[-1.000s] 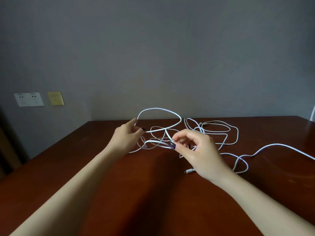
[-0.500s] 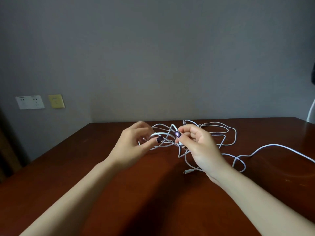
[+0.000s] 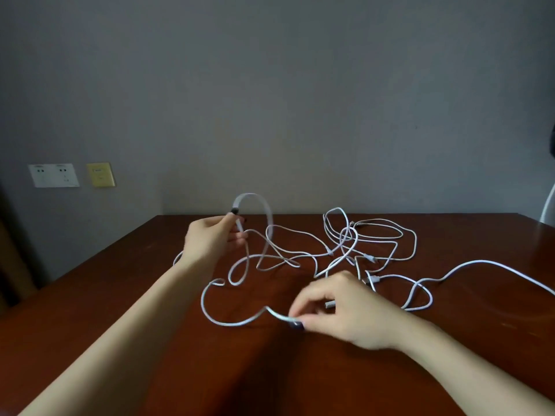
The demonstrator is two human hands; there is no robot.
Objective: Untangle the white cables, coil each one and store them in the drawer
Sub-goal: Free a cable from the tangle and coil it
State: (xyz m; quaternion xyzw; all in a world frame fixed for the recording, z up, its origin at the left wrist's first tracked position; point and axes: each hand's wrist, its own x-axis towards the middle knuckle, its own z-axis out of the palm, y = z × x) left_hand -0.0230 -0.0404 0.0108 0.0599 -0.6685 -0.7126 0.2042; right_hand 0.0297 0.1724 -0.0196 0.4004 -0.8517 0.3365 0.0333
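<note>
Several white cables (image 3: 372,238) lie tangled on the dark wooden table (image 3: 120,295), mostly at its middle and back right. My left hand (image 3: 210,238) is raised above the table and pinches one white cable, which arches in a loop (image 3: 258,202) over my fingers. My right hand (image 3: 345,313) is low near the table and pinches another stretch of white cable (image 3: 228,322) that curves away to the left. One cable (image 3: 495,267) trails off to the right edge. No drawer is in view.
Grey walls stand behind the table. White wall sockets (image 3: 54,175) and a yellow plate (image 3: 100,174) sit on the left wall. A white chair part (image 3: 548,205) shows at the far right.
My hands have moved apart: the right hand pulled a cable down and toward me, the left hand lifted to the left. The tangle between them has spread out.
</note>
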